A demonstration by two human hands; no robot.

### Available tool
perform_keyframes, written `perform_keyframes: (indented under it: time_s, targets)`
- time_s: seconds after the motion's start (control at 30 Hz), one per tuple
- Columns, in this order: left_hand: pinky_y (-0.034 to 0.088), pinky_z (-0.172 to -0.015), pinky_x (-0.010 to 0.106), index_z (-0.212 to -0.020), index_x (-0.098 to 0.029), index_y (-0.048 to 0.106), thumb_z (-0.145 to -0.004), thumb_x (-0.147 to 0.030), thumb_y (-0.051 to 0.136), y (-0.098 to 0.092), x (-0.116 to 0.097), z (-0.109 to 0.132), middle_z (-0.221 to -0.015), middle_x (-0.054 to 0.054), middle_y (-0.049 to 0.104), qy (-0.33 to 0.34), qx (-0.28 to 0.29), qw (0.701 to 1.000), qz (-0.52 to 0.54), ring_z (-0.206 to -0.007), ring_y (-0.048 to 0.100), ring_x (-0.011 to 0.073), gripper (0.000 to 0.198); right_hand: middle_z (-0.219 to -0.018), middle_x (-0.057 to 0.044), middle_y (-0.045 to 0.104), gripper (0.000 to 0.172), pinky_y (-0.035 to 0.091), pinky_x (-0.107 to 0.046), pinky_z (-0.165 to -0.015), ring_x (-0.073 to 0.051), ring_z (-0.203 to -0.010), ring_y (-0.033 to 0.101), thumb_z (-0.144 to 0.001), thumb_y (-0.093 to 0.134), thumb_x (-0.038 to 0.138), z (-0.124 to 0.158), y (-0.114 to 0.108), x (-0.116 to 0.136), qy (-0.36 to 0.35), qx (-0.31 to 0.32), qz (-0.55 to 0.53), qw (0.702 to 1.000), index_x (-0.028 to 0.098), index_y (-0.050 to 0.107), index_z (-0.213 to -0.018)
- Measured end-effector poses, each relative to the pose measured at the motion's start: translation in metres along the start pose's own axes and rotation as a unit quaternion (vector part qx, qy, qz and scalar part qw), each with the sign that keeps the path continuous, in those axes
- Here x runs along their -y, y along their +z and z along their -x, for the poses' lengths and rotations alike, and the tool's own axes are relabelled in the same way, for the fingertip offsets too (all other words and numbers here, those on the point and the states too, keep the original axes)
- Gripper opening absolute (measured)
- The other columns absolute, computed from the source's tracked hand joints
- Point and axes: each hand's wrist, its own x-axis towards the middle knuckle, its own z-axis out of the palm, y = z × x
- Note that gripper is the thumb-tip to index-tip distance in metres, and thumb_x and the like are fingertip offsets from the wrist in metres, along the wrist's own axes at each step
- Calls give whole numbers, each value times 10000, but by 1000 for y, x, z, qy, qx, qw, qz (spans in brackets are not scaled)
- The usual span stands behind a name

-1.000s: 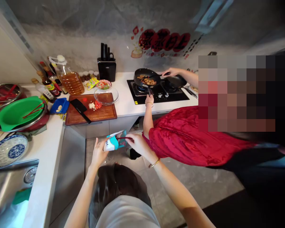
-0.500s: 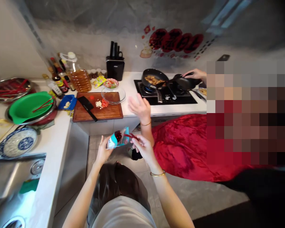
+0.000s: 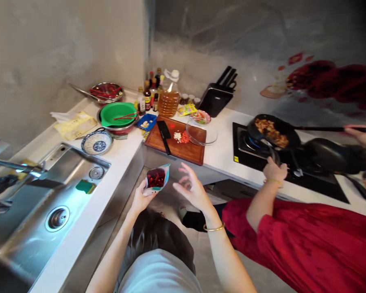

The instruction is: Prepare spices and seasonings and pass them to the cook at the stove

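Note:
My left hand (image 3: 144,197) grips an opened plastic bag (image 3: 157,179) with dark red dried chilies inside, its mouth tilted up. To the right of the bag, my right hand (image 3: 192,186) is raised with its fingers spread and nothing between them. Beyond my hands lies a wooden cutting board (image 3: 190,152) with a black cleaver (image 3: 164,136), chopped white bits and chopped red pieces (image 3: 184,138). A clear glass bowl (image 3: 201,134) overlaps the board's right part.
On the right, a person in red (image 3: 293,232) holds a wok (image 3: 273,132) on the stove and a utensil in it. A sink (image 3: 76,203), green basin (image 3: 117,114), patterned bowl (image 3: 96,142), oil jug (image 3: 169,99) and knife block (image 3: 216,99) stand around.
The view has swung left. My right hand no longer holds red chilies and has opened beside the bag. The other person's hand has gone from beside mine to the wok's handle.

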Motion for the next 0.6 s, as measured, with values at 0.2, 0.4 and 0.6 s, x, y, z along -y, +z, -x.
perform_keyframes:
  time_s: [0.2, 0.4, 0.6]
  targets:
    - [522, -944, 437, -1216, -209, 656, -780, -338, 738, -54, -6, -31, -1076, 79, 701, 92, -3, 994, -62, -1009, 659, 258, 462, -1481, -112, 385, 952, 572, -321, -768, -147, -900, 655, -730, 789, 372, -58, 64, -19, 35, 177, -135, 974, 365, 234, -1502]
    - [446, -1009, 478, -1212, -231, 674, -716, -230, 774, -87, 5, -130, -1042, 86, 656, 101, -107, 985, -95, -1064, 594, 276, 506, -1539, -143, 321, 1097, 574, -418, -877, -257, -1128, 622, -727, 766, 408, -145, 133, -29, 20, 153, -87, 984, 331, 58, -1560]
    - [539, -863, 369, -995, -146, 708, -703, -244, 773, -112, 40, -248, -922, 70, 733, 70, -183, 979, -56, -898, 668, 218, 315, -1542, -203, 318, 860, 483, -481, -1030, -295, -1308, 495, -862, 569, 304, -257, 203, -72, -86, 79, -12, 993, 185, 95, -1569]
